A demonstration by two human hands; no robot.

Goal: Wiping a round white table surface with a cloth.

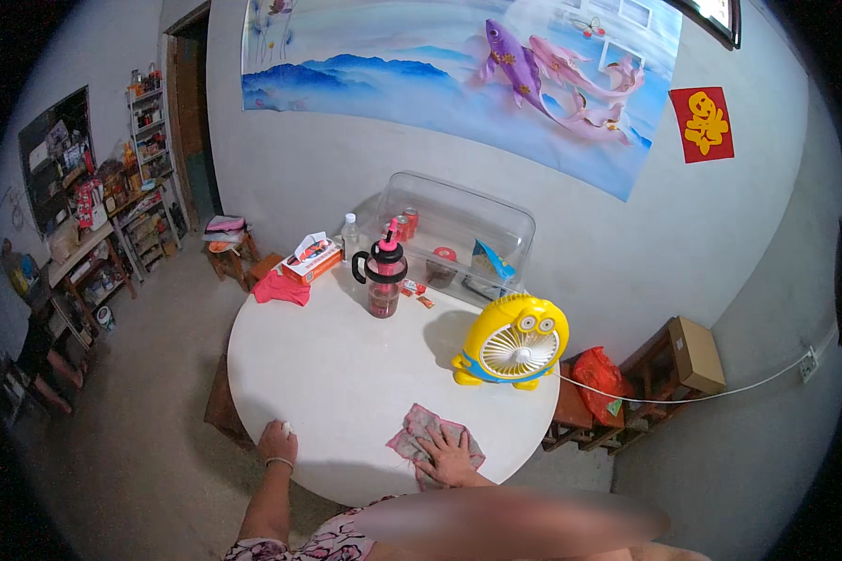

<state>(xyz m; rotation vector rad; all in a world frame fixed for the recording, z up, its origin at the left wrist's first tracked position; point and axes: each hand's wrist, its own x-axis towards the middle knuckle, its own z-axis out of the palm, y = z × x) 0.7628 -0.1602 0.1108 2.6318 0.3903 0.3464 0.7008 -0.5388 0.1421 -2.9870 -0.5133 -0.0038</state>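
A white round table (337,393) lies in front of me. My right hand (447,456) rests flat with spread fingers on a grey cleaning cloth (409,438) with a pink edge, near the table's front. The cloth lies rumpled under the palm and shows around the fingers. At the table's left front edge is my left hand (277,443), its fingers curled. A small white bit shows by its fingertips, too small to make out. Farther back, right of the middle, stands a yellow and blue cartoon-shaped fan (517,348).
Toward the back stand a lidded jug (384,288), a tissue box (312,258), a pink cloth (283,288), a plastic bottle (350,237) and a large clear bin (458,210). The fan's white cord (683,400) runs right to a wall socket. Stools (571,411) flank the table.
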